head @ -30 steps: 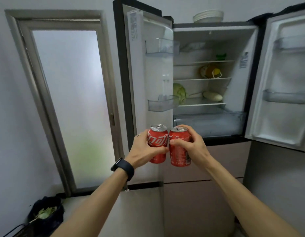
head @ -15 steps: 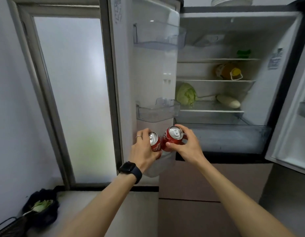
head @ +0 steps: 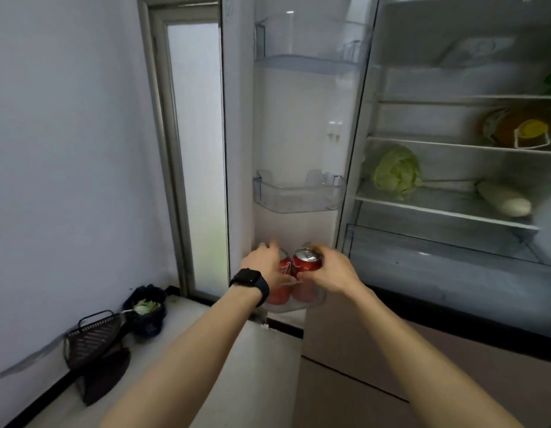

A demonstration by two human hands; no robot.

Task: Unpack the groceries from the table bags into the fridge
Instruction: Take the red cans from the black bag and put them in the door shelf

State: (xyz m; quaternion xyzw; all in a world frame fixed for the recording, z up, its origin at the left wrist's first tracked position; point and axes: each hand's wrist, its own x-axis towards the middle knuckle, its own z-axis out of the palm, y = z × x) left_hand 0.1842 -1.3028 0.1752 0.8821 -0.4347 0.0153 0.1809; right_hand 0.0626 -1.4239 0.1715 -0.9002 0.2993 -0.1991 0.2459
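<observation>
Left hand [head: 263, 264], right hand [head: 333, 274] lowered cans [head: 306, 261] into bottom door bin [head: 318, 299].

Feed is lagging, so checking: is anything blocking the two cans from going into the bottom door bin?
Nothing visible does. The left hand holds the left can and the right hand the right can, both already sunk into the bottom door bin, side by side.

The left grip [head: 262, 264] hides most, apparently, of one can [head: 285, 265].

Home kitchen: stocked fridge [head: 453, 196], dustpan [head: 91, 338].
</observation>
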